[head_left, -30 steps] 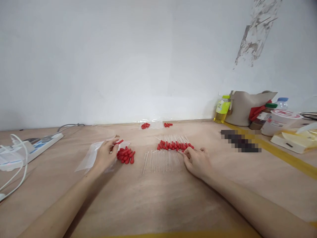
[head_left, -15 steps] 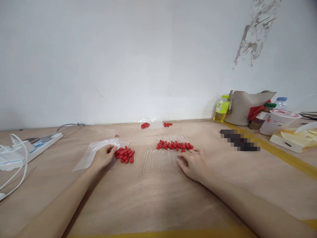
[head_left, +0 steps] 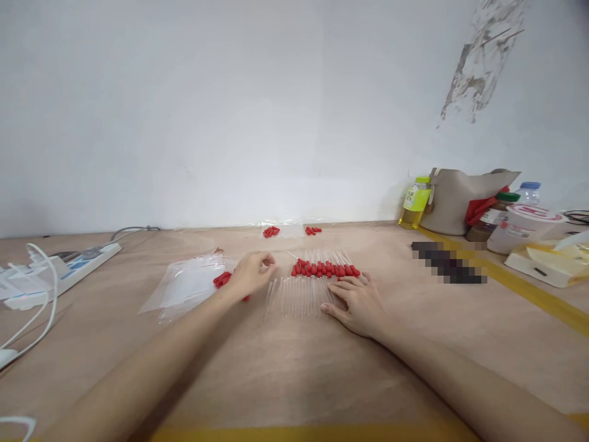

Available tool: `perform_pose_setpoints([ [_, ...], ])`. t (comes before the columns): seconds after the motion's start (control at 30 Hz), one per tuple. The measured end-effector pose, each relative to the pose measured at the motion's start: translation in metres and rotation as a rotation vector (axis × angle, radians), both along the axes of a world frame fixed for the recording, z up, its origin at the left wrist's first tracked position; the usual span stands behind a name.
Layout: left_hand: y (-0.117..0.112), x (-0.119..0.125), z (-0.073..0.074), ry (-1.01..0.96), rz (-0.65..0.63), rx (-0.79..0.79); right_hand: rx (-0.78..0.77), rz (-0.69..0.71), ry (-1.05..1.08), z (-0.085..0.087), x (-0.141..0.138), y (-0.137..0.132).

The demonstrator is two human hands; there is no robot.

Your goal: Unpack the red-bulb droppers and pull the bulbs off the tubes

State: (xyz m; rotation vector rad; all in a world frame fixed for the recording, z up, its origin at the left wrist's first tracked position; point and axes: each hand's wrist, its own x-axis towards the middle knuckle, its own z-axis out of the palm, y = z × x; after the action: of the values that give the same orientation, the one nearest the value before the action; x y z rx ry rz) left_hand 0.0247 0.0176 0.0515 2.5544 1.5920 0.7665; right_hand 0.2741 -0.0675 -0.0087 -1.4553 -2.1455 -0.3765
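Observation:
My left hand (head_left: pixel 251 274) hovers over the loose pile of red rubber bulbs (head_left: pixel 223 280), hiding much of it. Its fingers are curled with the tips close together; anything between them is too small or hidden to make out. My right hand (head_left: pixel 361 305) lies palm down with fingers spread, touching the right end of a row of thin clear tubes (head_left: pixel 299 298). Beyond that row, red bulbs (head_left: pixel 322 269) lie side by side, with another row of clear tubes (head_left: pixel 324 255) pointing away behind them.
Clear zip bags (head_left: pixel 186 285) lie left of the pile. Small groups of red bulbs (head_left: pixel 271 231) rest on clear plastic near the wall. A power strip (head_left: pixel 89 264) with cables sits at left. At right stand a yellow drink bottle (head_left: pixel 414 205), a grey bag (head_left: pixel 448 205) and a tub (head_left: pixel 524 228).
My left hand has moved right, from the zip bags' edge across the bulb pile toward the tubes. More of the bags shows. My right hand stays by the tubes, its thumb slightly further left.

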Motion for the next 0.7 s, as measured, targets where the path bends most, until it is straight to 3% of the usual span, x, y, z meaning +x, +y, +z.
perform_pose_setpoints([
  [0.13,0.026,0.050,-0.003,0.038,0.093,-0.091,-0.023,0.016,-0.016,0.003,-0.003,-0.002],
  [0.27,0.052,0.077,-0.009,0.083,0.208,-0.243,-0.027,0.032,-0.018,0.005,-0.003,-0.003],
  [0.5,0.073,0.102,-0.004,0.226,0.231,-0.561,0.009,0.005,0.045,0.003,-0.001,0.000],
  [0.7,0.071,0.100,0.016,0.255,0.182,-0.570,-0.003,-0.024,0.077,0.004,-0.001,0.000],
])
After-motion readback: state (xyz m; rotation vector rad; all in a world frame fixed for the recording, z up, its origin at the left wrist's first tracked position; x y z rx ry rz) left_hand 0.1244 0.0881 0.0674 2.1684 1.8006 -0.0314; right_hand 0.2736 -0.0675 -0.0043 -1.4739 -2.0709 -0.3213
